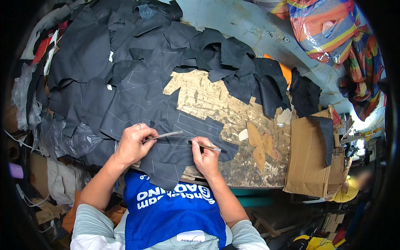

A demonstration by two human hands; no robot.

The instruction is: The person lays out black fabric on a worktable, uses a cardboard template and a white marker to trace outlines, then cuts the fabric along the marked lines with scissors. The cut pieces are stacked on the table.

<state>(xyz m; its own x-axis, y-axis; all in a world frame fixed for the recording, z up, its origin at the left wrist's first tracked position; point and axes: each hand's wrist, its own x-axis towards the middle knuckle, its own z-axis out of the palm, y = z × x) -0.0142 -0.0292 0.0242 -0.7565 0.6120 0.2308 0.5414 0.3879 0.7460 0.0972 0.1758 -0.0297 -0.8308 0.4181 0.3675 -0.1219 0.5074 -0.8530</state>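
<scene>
Over the line-marked black sheet (157, 107) on the worktop (199, 95), the left hand (135, 143) is pinching a slim grey strip (170, 134), the right hand (205, 159) is gripping a pen-like tool (211, 147) near its tip, seemingly for control, and dark pieces (227, 54) are lying beyond the sheet.

Marked dark sheet (137, 91): leather-like, matt, mostly smooth
Heaped dark pieces (83, 54): the same leathery look, dull, creased in places
Slim grey tool (171, 133): metal-looking, with a soft sheen
Pen (213, 148): plastic-looking, smooth barrel
Worktop (204, 93): wood, rough, blotched and worn
Box (306, 154): brown cardboard, matt
Clear wrapping (81, 141): thin plastic, crinkled, glossy
Striped sacking (323, 31): woven plastic, shiny
Apron (166, 223): blue cloth, matt
</scene>
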